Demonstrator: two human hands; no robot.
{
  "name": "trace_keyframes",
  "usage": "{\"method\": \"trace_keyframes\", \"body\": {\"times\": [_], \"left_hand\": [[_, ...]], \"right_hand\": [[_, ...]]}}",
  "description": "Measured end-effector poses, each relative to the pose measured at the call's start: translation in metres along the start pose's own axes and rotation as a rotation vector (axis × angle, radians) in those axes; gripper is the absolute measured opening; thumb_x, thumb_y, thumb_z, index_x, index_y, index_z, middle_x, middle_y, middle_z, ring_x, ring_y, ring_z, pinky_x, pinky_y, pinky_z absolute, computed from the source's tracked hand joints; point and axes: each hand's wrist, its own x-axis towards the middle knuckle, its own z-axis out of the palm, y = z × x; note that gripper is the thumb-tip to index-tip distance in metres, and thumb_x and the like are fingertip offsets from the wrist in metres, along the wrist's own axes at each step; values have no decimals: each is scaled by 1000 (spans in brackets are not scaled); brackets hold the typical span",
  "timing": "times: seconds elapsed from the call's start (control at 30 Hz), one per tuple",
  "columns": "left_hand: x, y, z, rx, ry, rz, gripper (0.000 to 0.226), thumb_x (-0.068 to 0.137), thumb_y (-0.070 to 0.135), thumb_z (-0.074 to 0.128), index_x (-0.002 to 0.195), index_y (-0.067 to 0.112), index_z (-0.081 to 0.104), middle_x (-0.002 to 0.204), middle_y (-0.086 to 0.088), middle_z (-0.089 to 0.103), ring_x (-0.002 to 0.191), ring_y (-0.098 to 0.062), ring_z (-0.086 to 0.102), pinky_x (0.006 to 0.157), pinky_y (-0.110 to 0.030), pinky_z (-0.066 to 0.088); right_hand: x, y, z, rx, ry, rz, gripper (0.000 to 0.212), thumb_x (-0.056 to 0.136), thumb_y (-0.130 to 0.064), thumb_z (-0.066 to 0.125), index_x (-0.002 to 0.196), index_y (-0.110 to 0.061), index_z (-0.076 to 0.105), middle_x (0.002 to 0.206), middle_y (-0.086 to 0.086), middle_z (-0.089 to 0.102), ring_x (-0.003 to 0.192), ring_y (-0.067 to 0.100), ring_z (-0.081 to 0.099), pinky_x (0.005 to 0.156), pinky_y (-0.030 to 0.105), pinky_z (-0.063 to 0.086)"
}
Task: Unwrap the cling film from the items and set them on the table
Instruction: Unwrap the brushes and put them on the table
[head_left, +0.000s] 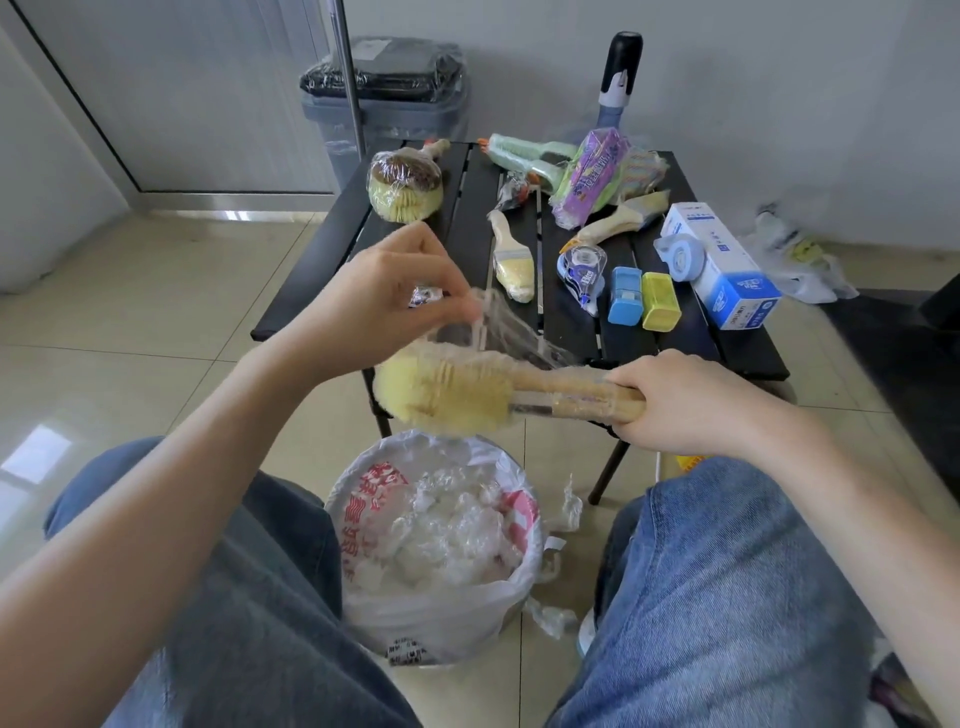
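Brushes (498, 392), a wrapped pair with yellow heads and wooden handles, lie level in your grip just in front of the black table's (748, 353) near edge. Your right hand (685, 402) is curled tight round the handles. Your left hand (387, 299) pinches a stretched sheet of cling film (511, 332) between fingers and thumb, lifting it off the brush heads; something small with a printed label sits tucked in that palm, too hidden to name. Below the brushes, between your knees, a bag-lined bin (436, 545) holds crumpled film. On the table behind the brushes lie a wrapped paintbrush (511, 260), a round wrapped scrubber (405, 187), a blue box (626, 296) touching a yellow box (660, 301), and a white carton (722, 265).
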Motion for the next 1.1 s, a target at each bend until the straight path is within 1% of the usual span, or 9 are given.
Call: {"method": "trace_keyframes", "body": {"times": [0.13, 0.27, 0.37, 0.43, 0.57, 0.7, 0.83, 1.03, 1.1], "left_hand": [[0, -4, 5, -206, -160, -182, 20, 97, 35, 47, 89, 18, 54, 82, 7, 70, 46, -13, 39, 47, -24, 37], [2, -17, 9, -394, -217, -299, 8, 99, 23, 48, 99, 16, 51, 64, 7, 58, 46, -5, 40, 47, -16, 35], [-19, -55, 17, -551, -295, -501, 46, 76, 19, 70, 116, 4, 53, 106, -7, 57, 93, -20, 65, 78, -32, 55], [-36, -67, 32, -547, -294, -647, 46, 60, 23, 68, 100, 2, 58, 102, -15, 60, 104, -35, 62, 90, -39, 52], [-49, -23, 61, -461, -429, -515, 39, 89, 50, 55, 99, 13, 65, 100, -7, 63, 89, -20, 62, 79, -17, 48], [-53, 6, 71, -281, -180, -241, 23, 84, 38, 64, 70, 21, 55, 92, 5, 43, 80, 2, 42, 76, -9, 39], [-54, 30, 64, -152, -60, 66, 11, 80, 20, 61, 75, 10, 60, 95, -1, 53, 85, -9, 53, 76, -22, 48], [-51, 62, 21, -431, 128, 76, 6, 80, 10, 46, 81, 15, 49, 68, -3, 59, 60, -29, 59, 53, -38, 49], [-44, 62, 5, -478, 163, 9, 27, 77, 1, 37, 94, 19, 47, 69, -6, 57, 59, -25, 57, 52, -44, 50]], "right_hand": [[-2, -4, 3, -58, 8, -85, 11, 83, -21, 57, 75, -28, 58, 69, -6, 56, 63, 10, 52, 51, 26, 37], [-7, -2, 3, 36, 16, -129, 29, 76, -10, 55, 62, -36, 54, 57, -8, 53, 58, 11, 47, 49, 24, 33], [-9, 2, 7, 293, -2, -195, 48, 78, -3, 59, 57, -46, 54, 54, -15, 50, 55, 5, 43, 49, 19, 28], [-7, 7, 14, 482, 24, -200, 39, 80, -2, 64, 59, -33, 55, 57, -9, 49, 56, 4, 41, 57, 21, 30], [-1, 13, 19, 640, 94, -99, 21, 80, -3, 63, 67, -19, 58, 64, -3, 52, 64, 12, 45, 67, 32, 33], [5, 8, 21, 616, 121, 15, 13, 84, -10, 63, 72, -17, 62, 65, -2, 52, 63, 14, 46, 63, 31, 34], [12, 3, 22, 592, 153, 75, 12, 86, -15, 61, 79, -6, 62, 64, 1, 50, 58, 15, 44, 59, 29, 34], [17, 14, 19, 355, 226, 188, 13, 87, -27, 57, 78, -20, 52, 76, 3, 57, 78, 29, 56, 64, 33, 39], [12, 14, 18, 272, 228, 176, 11, 88, -30, 58, 79, -27, 52, 76, 1, 57, 79, 29, 56, 64, 32, 38]]}}
